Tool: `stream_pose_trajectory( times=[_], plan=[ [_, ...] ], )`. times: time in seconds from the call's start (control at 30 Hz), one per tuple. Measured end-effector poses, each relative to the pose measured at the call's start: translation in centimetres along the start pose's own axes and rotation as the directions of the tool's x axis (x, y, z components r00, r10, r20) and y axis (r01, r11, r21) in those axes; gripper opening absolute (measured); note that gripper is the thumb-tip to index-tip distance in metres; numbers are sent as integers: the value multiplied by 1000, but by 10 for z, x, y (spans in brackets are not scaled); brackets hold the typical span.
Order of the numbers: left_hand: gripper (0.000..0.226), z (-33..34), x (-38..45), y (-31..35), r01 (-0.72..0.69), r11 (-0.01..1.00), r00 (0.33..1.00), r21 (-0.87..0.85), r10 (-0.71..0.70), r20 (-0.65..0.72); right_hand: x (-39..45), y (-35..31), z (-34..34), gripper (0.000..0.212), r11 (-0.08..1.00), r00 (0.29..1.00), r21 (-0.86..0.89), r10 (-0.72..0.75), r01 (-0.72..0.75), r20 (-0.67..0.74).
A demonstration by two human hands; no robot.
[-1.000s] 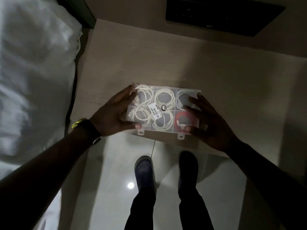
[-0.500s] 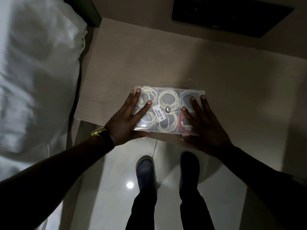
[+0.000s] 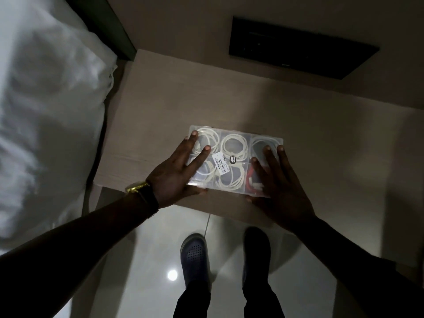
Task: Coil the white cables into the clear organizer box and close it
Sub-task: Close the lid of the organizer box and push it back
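Both hands now flat on the box [image 3: 234, 160] lid, left hand [image 3: 177, 174] and right hand [image 3: 278, 182] fingers spread, latch tabs gone from view since a second ago; cables [image 3: 232, 146] coiled inside, box near table [image 3: 229, 106] edge, probably closed.

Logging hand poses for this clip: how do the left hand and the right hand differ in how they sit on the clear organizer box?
The left hand covers the box's left end, fingers spread; the right hand covers the right end over the red cable, fingers closer together. The left wrist wears a gold-buckled watch; the right wrist is bare. Both lie flat, palms down, on the lid of the clear organizer box.
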State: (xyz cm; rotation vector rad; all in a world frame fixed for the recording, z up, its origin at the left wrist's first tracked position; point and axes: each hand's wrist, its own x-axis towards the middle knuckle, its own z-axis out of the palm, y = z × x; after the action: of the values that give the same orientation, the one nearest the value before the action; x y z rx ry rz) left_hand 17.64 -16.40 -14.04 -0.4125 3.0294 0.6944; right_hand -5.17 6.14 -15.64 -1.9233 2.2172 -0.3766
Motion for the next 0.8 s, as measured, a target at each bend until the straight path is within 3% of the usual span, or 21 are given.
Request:
stream_pose_trajectory(
  times=[0.17, 0.37, 0.8],
  plan=[
    [107, -12, 82, 2, 50, 998, 996, 39, -52, 72, 33, 52, -17, 68, 990, 994, -104, 99, -93, 49],
    [108, -23, 162, 0, 82, 994, 984, 78, -94, 155, 67, 83, -31, 62, 985, 985, -55, 162, -166, -65],
    [113, -33, 182, -8, 97, 993, 964, 66, -110, 241, 77, 76, -29, 63, 961, 959, 0, 277, -278, -58]
  ],
)
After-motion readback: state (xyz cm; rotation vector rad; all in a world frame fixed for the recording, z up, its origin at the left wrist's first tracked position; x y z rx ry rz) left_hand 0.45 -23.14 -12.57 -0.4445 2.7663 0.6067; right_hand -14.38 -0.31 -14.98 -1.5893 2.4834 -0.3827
